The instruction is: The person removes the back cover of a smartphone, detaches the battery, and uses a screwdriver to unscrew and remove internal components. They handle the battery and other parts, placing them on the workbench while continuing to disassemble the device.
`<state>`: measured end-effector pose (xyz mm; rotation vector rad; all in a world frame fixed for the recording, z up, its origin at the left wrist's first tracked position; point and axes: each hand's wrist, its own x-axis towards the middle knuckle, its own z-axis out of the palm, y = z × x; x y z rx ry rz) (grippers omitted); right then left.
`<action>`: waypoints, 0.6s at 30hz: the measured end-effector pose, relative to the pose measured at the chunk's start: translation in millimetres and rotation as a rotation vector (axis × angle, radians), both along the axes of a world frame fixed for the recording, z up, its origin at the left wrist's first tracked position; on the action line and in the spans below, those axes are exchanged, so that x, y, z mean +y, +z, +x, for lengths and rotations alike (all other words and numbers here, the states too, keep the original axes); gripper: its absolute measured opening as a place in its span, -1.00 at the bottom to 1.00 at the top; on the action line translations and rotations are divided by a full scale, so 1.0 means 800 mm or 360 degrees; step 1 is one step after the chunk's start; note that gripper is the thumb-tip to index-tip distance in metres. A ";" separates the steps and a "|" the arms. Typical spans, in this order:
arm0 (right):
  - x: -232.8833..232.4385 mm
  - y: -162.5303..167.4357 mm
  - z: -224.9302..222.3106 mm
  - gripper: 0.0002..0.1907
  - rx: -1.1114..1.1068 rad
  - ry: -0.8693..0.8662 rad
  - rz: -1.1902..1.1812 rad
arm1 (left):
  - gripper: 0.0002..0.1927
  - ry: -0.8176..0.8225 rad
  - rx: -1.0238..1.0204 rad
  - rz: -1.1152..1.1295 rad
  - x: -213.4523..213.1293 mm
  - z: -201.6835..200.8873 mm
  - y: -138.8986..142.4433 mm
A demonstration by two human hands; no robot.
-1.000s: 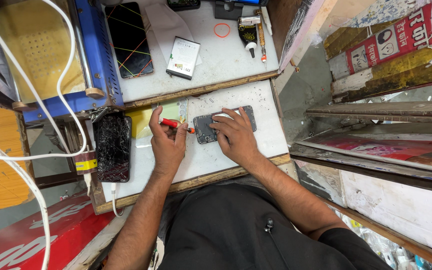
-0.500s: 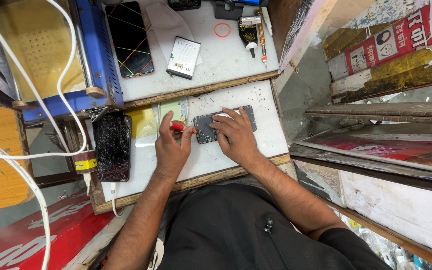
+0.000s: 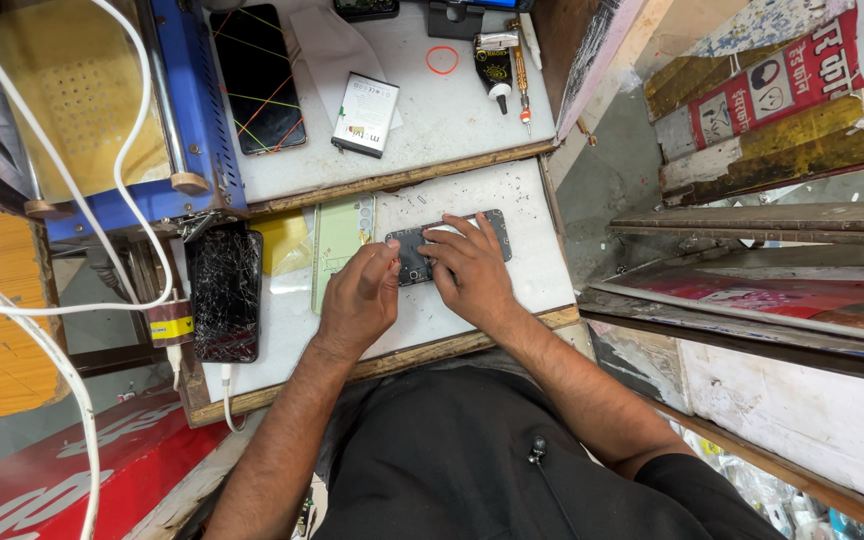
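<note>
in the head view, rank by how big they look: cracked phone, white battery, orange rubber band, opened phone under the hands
1. cracked phone
2. opened phone, partly hidden by both hands, so unsure against the first
3. white battery
4. orange rubber band

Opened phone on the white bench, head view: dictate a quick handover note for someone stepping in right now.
Left hand: closed grip on a small red-tipped tool, tip at the left end of the dark, opened phone body.
Right hand: flat on that phone body, fingers spread, pinning it to the white bench top.
Nearby: pale green back cover lies just left of the phone; cracked black phone at the bench's left edge, cable plugged in.
Done: back cover off.
Left: internals exposed, cover not refitted.
</note>
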<state>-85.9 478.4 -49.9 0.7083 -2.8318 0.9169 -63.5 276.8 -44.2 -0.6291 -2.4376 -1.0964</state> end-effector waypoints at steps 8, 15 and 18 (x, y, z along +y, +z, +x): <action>0.003 -0.003 -0.001 -0.75 -0.0006 0.0014 0.0034 | -0.31 -0.0037 -0.0057 0.0106 -0.001 0.003 -0.012; 0.002 -0.001 -0.001 -0.74 0.0000 0.0014 0.0041 | -0.32 -0.0034 -0.0091 0.0074 0.001 0.003 -0.007; 0.001 0.001 -0.001 -0.73 -0.0001 0.0016 0.0037 | -0.35 -0.0065 -0.0104 0.0029 0.002 0.001 0.001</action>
